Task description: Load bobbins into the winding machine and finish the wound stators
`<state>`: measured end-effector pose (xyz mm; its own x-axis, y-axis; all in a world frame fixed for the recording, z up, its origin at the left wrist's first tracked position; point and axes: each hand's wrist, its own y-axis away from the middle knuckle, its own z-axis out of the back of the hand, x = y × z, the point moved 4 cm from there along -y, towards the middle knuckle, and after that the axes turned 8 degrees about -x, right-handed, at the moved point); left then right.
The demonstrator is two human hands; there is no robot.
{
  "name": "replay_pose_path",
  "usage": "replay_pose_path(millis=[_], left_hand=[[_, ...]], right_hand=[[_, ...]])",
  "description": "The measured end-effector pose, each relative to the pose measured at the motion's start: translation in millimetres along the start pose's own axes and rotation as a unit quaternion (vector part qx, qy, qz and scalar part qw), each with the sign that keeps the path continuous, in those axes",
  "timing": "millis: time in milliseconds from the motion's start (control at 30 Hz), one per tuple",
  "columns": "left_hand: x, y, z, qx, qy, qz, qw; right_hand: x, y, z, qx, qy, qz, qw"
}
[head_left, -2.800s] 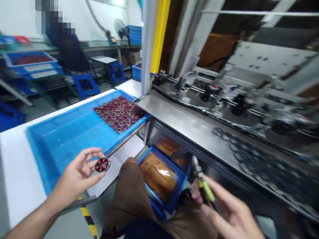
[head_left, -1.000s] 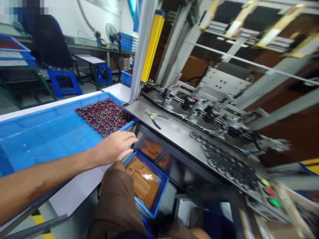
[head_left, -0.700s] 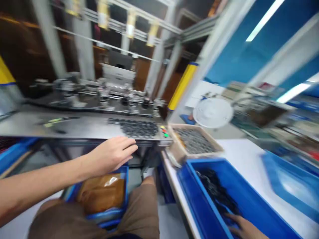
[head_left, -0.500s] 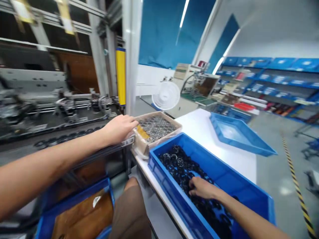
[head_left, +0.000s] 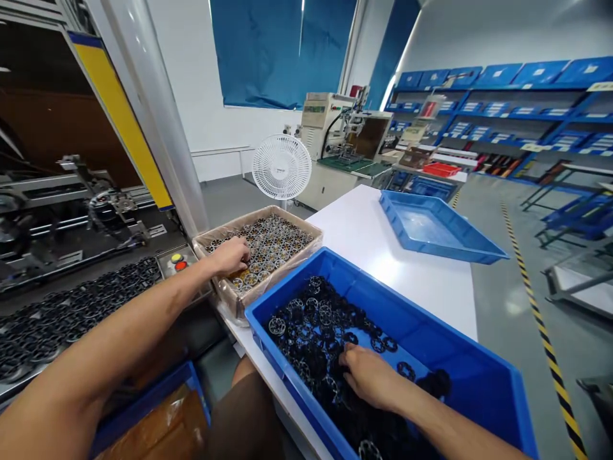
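Note:
My left hand (head_left: pixel 230 256) reaches into a plastic-lined cardboard box (head_left: pixel 230 303) of round, spoked metal parts (head_left: pixel 278 236) laid close together. Its fingers are curled down onto the parts, and what they grip, if anything, is hidden. Lower right, my right hand (head_left: pixel 366 374) is inside a deep blue bin (head_left: pixel 431 326) holding a loose heap of black, ring-shaped spoked parts (head_left: pixel 316 319). The fingertips of this hand are bent together against the heap; whatever is between them does not show.
Box and bin stand side by side on a white table (head_left: pixel 354 217), with a shallow blue tray (head_left: pixel 431 223) behind. A white fan (head_left: pixel 281 167) is beyond the box. At left, black parts (head_left: pixel 81 313) cover a machine bed beside a button panel (head_left: pixel 178 262).
My left hand has moved from the box's near left edge to the parts inside it. My right hand stays in the bin, at the black parts. The view has turned right.

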<state>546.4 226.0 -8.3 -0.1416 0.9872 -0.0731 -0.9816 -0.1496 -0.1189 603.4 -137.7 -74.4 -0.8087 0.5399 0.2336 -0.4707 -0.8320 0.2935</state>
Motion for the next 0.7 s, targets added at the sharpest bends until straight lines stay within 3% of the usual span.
replay_pose_path(millis=[167,267,333,400,533,600,700], left_hand=[[2.5,1.7,8.4,-0.059,0.127,0.023,0.990],[-3.4,18.2,25.9,-0.131,0.238,0.064,0.960],[-13.6,50.2,34.0,-0.188,0.323,0.095,0.923],[-31.5,97.9,32.6,-0.236,0.414,0.120,0.871],[-81.0,195.8,8.6,-0.260,0.581,0.143,0.758],[-101.4,226.4,-0.3,-0.253,0.638,0.151,0.712],[-122.3,247.0,-2.1,-0.237,0.691,0.166,0.662]], right_hand=[[11.3,-5.0,5.8,-0.073,-0.049,0.023,0.996],[16.2,-7.1,9.6,-0.108,-0.063,0.027,0.992],[17.4,-7.4,9.8,-0.120,-0.067,0.041,0.990],[16.9,-7.5,8.2,-0.121,-0.067,0.061,0.988],[24.0,-9.0,21.9,-0.171,-0.071,0.112,0.976],[44.1,-6.2,44.3,-0.246,-0.086,0.154,0.953],[93.7,9.0,79.3,-0.352,-0.129,0.203,0.904]])
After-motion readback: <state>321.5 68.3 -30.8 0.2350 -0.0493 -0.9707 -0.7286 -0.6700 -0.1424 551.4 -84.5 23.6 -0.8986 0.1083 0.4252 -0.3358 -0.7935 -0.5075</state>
